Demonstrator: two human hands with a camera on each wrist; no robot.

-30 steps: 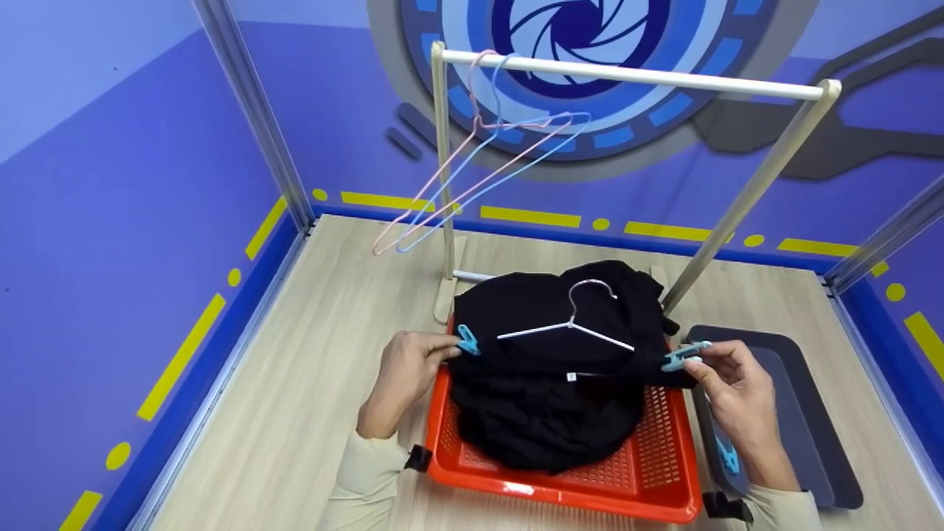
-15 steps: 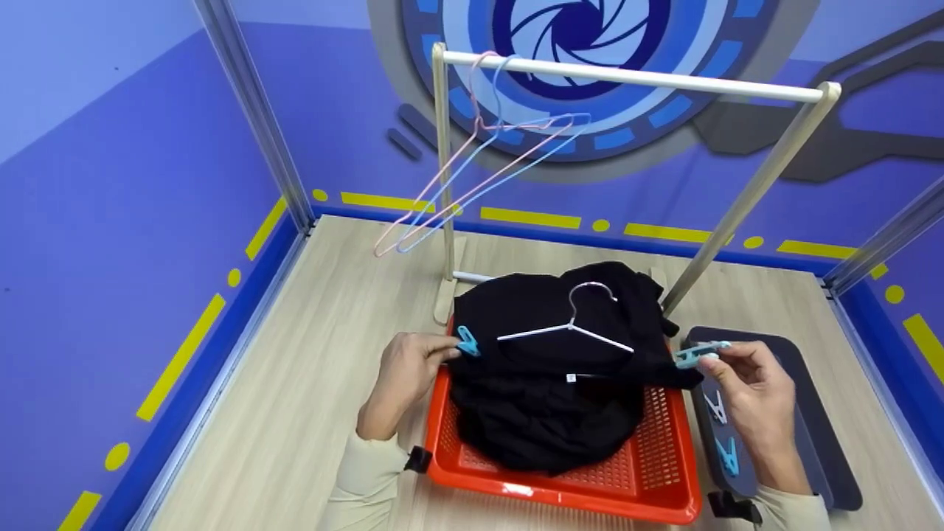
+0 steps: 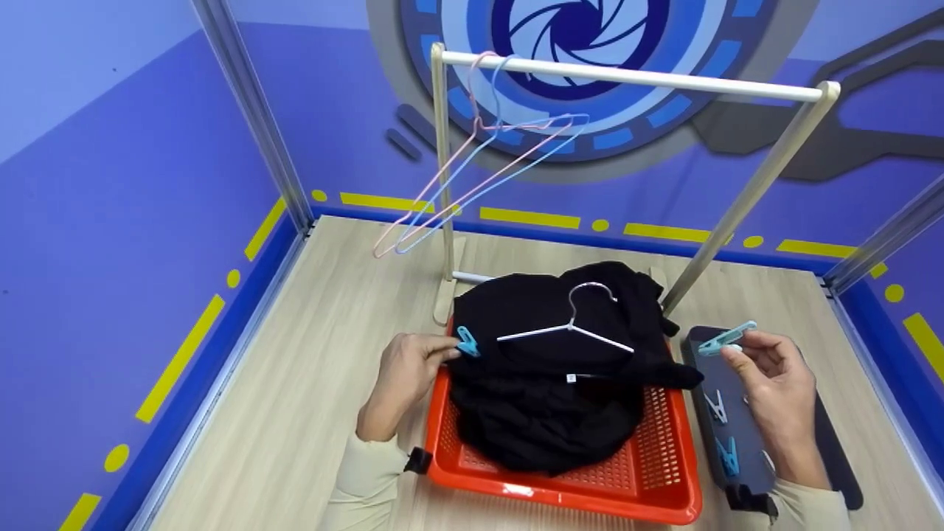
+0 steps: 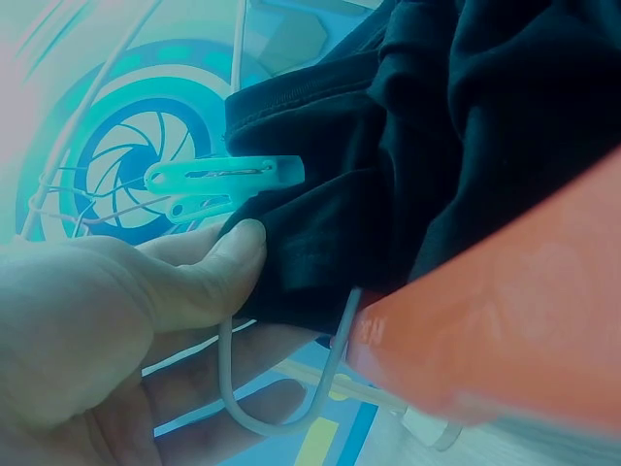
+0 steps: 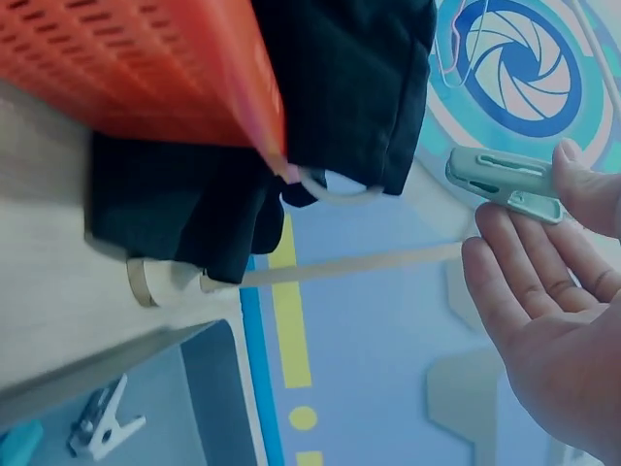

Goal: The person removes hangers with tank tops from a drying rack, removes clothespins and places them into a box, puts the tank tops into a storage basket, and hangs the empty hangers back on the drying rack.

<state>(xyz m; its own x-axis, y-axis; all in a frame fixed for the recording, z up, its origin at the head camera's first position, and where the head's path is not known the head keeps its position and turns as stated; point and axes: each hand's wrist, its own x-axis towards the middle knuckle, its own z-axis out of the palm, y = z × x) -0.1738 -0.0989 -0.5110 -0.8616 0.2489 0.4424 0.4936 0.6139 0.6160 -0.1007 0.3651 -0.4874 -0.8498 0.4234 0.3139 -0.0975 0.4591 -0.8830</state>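
Observation:
A black garment (image 3: 546,428) lies bunched over the red basket (image 3: 560,503), with a white hanger (image 3: 571,325) tucked into its opening. My left hand (image 3: 405,377) pinches the garment's left edge between thumb and fingers. Just above that thumb, a teal clothespin (image 4: 218,177) is clipped on the cloth, and a hanger end (image 4: 231,383) pokes out below. My right hand (image 3: 782,387) holds another teal clothespin (image 3: 721,341) over the dark tray, apart from the garment. In the right wrist view, thumb and fingertips pinch this clothespin (image 5: 505,175) by its handles.
The dark grey tray (image 3: 841,468) right of the basket holds a white clothespin (image 3: 715,407) and a blue clothespin (image 3: 729,456), among others. Behind stands a rack (image 3: 634,74); a pink hanger (image 3: 472,85) and a blue hanger (image 3: 497,96) hang at its left end.
My right hand has moved right with its clothespin, away from the garment's right edge, which now stands free. My left hand stays in place.

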